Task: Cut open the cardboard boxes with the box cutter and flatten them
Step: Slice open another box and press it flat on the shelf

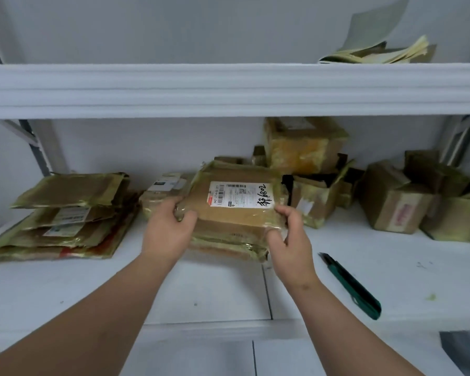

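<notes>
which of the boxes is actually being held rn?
The flat brown cardboard box with the white shipping label and black handwriting, centre shelf. The left hand and right hand grip its near corners; the other boxes are untouched.

the cardboard box [236, 202] is brown matt cardboard, wrapped in glossy yellowish tape, with a white paper label [240, 197]. the box cutter [350, 286] looks smooth green plastic. the shelf [201, 289] is smooth white.

Open shelf [201, 289] in front; flattened stack [65, 213] left, box cutter [350, 286] right, boxes [391, 202] behind.
</notes>
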Tool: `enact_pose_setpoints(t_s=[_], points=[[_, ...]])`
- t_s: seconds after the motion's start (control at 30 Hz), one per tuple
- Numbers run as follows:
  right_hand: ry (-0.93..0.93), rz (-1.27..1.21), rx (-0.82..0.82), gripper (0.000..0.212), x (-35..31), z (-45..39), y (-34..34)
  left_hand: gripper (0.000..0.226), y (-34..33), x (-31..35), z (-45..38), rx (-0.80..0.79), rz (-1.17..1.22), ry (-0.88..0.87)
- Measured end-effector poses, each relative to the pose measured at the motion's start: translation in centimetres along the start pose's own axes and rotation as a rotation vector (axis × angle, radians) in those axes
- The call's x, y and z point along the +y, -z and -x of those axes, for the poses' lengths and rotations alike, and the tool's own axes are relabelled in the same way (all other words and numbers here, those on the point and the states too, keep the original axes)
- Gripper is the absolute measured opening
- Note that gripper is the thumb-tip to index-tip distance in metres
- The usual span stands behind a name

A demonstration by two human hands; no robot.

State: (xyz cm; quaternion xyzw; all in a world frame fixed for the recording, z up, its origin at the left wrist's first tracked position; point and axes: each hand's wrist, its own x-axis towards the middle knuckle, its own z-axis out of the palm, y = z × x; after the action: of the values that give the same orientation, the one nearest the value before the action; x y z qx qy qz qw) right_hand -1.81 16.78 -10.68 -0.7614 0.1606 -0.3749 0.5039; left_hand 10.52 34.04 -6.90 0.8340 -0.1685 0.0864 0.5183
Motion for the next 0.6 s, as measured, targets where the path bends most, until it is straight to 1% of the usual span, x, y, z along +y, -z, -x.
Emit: enact_pose_setpoints(t_s=[0.1, 0.13, 0.23, 0.37, 0.6], points=[[-0.047, 0.052, 0.028, 0.038, 0.8, 2.1, 1.7, 0.031, -1.0, 0.0, 2.0, -0.053, -0.016, -0.004], [-0.071, 0.07, 0.026, 0.038, 1.1, 2.8, 2.0, 0.029, -1.2, -0.2, 2.5, -0.082, -0.026, 0.009], [-0.108, 0.098, -0.005, 0.043, 1.7, 4.7, 2.8, 0.032, -1.5, -1.5, 4.0, -0.142, -0.037, 0.06], [-0.155, 0.09, -0.02, 0.045, 2.0, 6.4, 4.2, 0.047, -2.0, -2.0, 6.1, -0.212, -0.011, 0.091], [-0.18, 0.072, 0.035, 0.037, 2.4, 6.3, 7.6, 0.036, -4.5, -0.4, 7.4, -0.344, -0.119, -0.038]])
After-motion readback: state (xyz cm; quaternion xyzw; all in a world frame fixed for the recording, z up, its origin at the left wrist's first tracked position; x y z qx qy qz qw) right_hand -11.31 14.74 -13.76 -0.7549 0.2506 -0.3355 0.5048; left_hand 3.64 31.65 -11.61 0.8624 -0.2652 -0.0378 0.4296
